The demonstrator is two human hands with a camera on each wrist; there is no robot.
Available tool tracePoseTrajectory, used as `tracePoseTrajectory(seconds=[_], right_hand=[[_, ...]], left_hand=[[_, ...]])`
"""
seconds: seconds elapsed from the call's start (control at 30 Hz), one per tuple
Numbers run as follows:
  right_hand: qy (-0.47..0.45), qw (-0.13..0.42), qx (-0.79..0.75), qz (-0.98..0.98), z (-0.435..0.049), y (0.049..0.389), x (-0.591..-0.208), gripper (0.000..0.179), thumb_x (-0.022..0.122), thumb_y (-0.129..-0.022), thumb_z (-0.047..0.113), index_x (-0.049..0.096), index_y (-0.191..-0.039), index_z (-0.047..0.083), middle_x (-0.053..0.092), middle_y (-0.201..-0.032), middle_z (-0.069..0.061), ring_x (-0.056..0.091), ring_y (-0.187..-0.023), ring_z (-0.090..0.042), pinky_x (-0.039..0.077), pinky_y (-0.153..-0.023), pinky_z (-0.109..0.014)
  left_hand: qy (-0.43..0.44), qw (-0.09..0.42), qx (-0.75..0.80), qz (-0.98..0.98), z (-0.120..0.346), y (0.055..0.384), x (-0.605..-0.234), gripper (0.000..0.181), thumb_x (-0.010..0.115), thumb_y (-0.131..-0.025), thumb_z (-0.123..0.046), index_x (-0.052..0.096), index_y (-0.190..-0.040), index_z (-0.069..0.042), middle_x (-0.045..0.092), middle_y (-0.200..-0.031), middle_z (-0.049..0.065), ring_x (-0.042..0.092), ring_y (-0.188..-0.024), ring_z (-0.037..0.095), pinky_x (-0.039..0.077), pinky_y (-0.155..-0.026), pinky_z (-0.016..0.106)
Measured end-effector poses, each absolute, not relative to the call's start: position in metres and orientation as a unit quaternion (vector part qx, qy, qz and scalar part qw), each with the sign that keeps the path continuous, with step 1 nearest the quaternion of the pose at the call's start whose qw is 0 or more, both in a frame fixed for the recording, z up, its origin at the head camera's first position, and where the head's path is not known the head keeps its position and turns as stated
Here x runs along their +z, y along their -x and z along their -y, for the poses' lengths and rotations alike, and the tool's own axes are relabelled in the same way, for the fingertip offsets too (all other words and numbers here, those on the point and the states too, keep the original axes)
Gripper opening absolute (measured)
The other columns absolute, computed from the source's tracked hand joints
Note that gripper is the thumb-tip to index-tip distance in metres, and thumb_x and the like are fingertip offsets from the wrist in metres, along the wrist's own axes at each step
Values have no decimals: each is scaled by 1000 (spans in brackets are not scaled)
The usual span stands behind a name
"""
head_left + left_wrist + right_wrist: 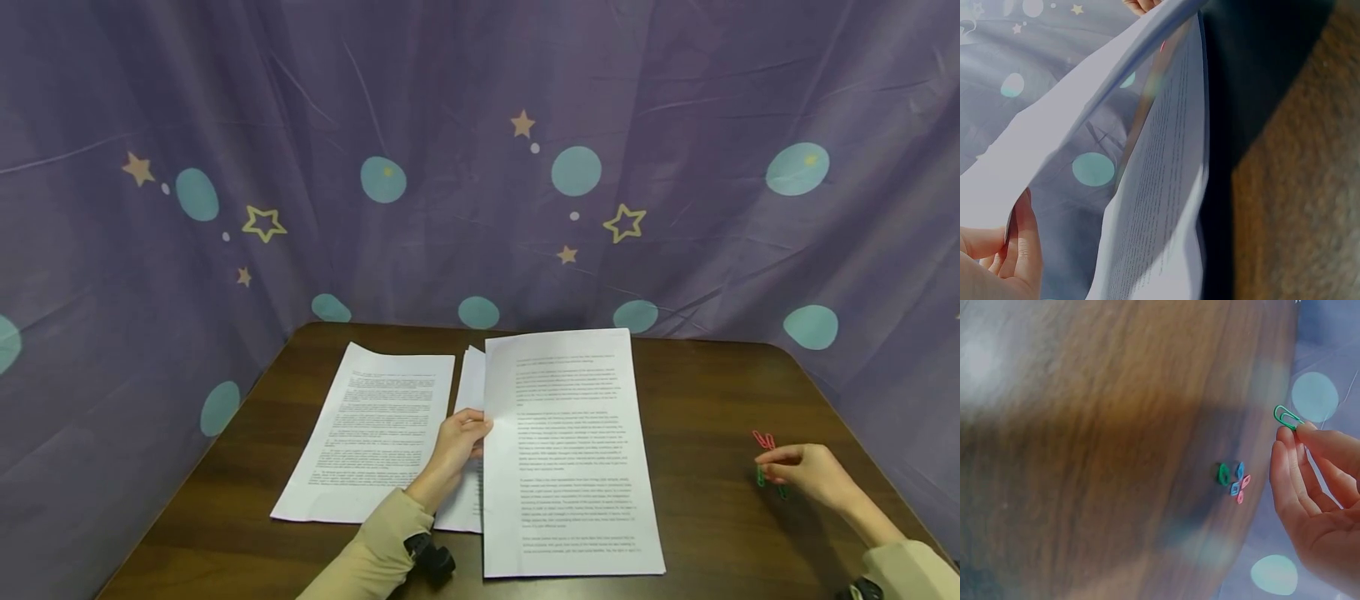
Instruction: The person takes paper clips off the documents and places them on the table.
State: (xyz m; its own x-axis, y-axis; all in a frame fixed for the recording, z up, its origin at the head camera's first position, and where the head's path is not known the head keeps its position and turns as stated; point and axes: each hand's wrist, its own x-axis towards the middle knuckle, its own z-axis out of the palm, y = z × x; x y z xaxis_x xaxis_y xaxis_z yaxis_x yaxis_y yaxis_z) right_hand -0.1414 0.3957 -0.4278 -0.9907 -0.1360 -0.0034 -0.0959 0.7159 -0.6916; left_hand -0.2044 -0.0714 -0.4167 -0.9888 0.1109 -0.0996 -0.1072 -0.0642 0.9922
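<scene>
In the head view my left hand [452,454] pinches the left edge of a sheaf of printed paper [573,450], raised off the table. The left wrist view has the thumb on one face of the sheaf [1054,134] and the fingers on the other. Over at the right, my right hand [813,477] holds a green paper clip [1287,417] between thumb and fingertips. Several other paper clips lie on the table below that hand: a green one [1223,474], blue ones [1239,469] and pink ones [1245,482].
A second stack of printed paper [375,433] lies on the left side of the brown wooden table [712,400]. More white sheets [461,507] lie partly hidden beneath the raised sheaf. Behind the table hangs a purple curtain [450,100] with stars and dots.
</scene>
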Motion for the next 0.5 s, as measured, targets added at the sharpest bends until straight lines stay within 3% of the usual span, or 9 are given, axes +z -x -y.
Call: tracePoseTrajectory(seconds=[0.23, 0.5], right_hand=[[57, 40, -382, -921, -402, 142, -433, 22, 57, -81, 0, 57, -92, -20, 65, -76, -18, 60, -63, -6, 51, -57, -24], [27, 51, -382, -923, -407, 142, -437, 20, 57, -79, -2, 58, -91, -18, 65, -77, -19, 60, -63, -6, 51, -58, -24]], left_hand=[[2, 72, 734, -675, 70, 198, -410, 15, 53, -83, 1, 51, -94, 11, 65, -78, 7, 55, -58, 7, 44, -50, 18], [3, 76, 740, -669, 72, 212, -431, 14, 55, -83, -1, 52, -94, 8, 64, -76, 4, 55, -58, 7, 44, -49, 20]])
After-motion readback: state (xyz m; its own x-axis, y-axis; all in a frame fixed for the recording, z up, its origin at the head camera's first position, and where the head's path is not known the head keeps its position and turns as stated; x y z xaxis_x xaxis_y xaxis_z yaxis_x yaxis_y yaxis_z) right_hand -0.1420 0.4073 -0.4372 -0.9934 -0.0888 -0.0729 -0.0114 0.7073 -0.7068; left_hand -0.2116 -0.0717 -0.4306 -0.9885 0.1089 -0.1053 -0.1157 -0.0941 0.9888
